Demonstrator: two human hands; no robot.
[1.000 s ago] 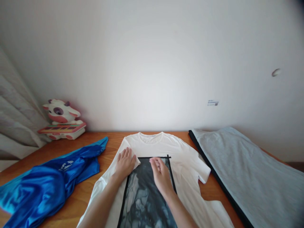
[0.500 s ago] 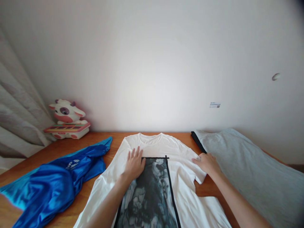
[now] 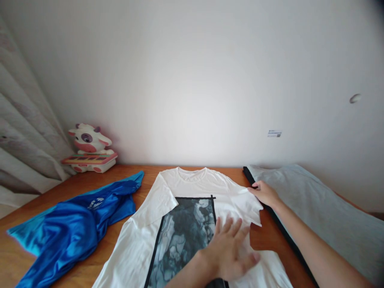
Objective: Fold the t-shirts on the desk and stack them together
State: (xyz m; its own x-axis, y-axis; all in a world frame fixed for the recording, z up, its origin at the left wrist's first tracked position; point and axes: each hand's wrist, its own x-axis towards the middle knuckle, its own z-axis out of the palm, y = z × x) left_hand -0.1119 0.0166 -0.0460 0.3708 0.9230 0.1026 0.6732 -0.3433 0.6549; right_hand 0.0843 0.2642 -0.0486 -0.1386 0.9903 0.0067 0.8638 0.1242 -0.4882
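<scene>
A white T-shirt (image 3: 192, 182) lies front up on the wooden surface, its neckline toward the wall. A dark marbled print (image 3: 186, 236) framed in black fills its front. The sleeve on the left (image 3: 163, 204) is folded inward and overlaps the print's top corner. My left hand (image 3: 229, 246), slightly blurred, is over the print's right edge with fingers spread and nothing held. My right hand (image 3: 265, 194) pinches the outer edge of the right sleeve (image 3: 247, 202), which stretches out to the right. The lower part of the shirt runs out of view.
On the left lies a crumpled blue shiny garment (image 3: 75, 224). A cow-shaped toy keyboard (image 3: 91, 150) stands behind it, near a curtain (image 3: 27, 132). To the right, a grey cloth (image 3: 318, 212) with a black edge lies close to my right arm. The wall (image 3: 192, 80) bounds the back.
My left hand has left the left chest area and moved right and nearer, across the print. My right hand has shifted slightly up and right, drawing the right sleeve outward.
</scene>
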